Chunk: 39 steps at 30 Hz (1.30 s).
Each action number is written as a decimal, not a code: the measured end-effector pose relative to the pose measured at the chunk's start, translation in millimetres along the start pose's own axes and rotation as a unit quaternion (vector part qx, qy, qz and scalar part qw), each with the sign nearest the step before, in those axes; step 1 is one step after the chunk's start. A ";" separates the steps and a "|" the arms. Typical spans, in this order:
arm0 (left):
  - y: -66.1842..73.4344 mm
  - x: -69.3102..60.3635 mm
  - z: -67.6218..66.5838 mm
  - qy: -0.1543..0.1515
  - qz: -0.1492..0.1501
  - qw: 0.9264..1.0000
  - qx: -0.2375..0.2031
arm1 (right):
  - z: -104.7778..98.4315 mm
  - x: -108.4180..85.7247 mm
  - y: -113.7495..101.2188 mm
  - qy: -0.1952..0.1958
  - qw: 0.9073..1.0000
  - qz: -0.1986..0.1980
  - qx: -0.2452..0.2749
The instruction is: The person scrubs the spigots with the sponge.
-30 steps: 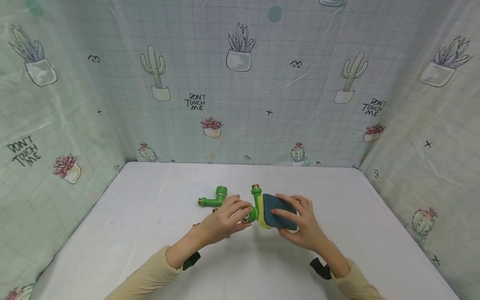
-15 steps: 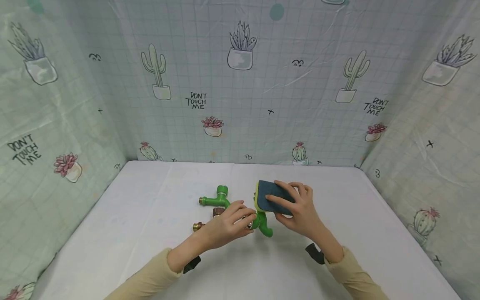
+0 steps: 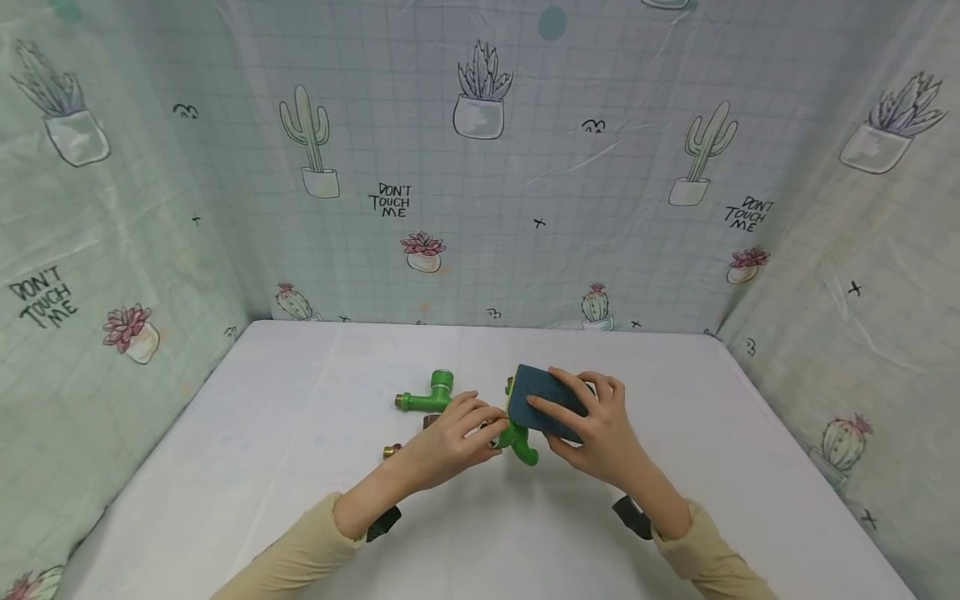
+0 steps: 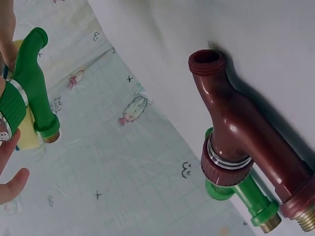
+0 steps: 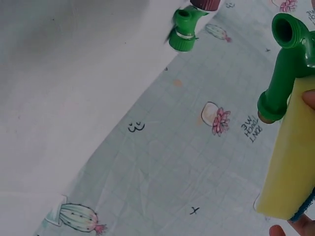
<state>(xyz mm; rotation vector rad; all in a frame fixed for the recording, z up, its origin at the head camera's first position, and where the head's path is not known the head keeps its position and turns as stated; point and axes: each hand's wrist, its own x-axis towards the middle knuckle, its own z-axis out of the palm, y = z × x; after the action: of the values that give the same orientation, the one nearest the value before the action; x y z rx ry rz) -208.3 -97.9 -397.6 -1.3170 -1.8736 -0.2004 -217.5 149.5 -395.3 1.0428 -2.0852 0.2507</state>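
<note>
A green tap [image 3: 525,450] is in my left hand [image 3: 456,442], which grips it by the round knob end. Its curved spout and brass-threaded end show in the left wrist view, where the tap [image 4: 37,81] is at the far left. My right hand [image 3: 600,425] holds a sponge [image 3: 543,400] with a dark blue scouring side and yellow foam. The yellow side [image 5: 290,157] lies against the tap's straight pipe, as the right wrist view shows. In the head view the sponge hides much of that pipe.
On the white table [image 3: 337,367], a second green tap [image 3: 423,402] lies left of the hands. A brown tap [image 4: 241,123] with a brass thread lies close by, mostly covered by the left hand in the head view. Patterned cloth [image 3: 480,208] walls the table's back and sides.
The sponge has moved up and left over the tap's pipe, then dipped slightly. The tap's spout has come into sight below it. My left hand keeps its grip, nearly still.
</note>
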 end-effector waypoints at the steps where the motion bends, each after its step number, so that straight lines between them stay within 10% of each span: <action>1: 0.2 -0.1 0.4 0.000 0.001 1.000 -0.002 | 0.1 -0.7 -0.5 -0.003 1.000 0.001 0.000; 39: 4.9 -2.5 6.7 0.004 0.015 0.999 -0.032 | 4.1 3.2 3.8 -0.027 1.000 -0.012 0.001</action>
<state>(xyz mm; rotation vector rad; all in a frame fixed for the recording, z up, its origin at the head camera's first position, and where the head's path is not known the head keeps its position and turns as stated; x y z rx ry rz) -207.4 -93.8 -405.2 -1.3838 -1.8531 -0.2509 -223.8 148.1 -395.2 1.0870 -2.1194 0.2158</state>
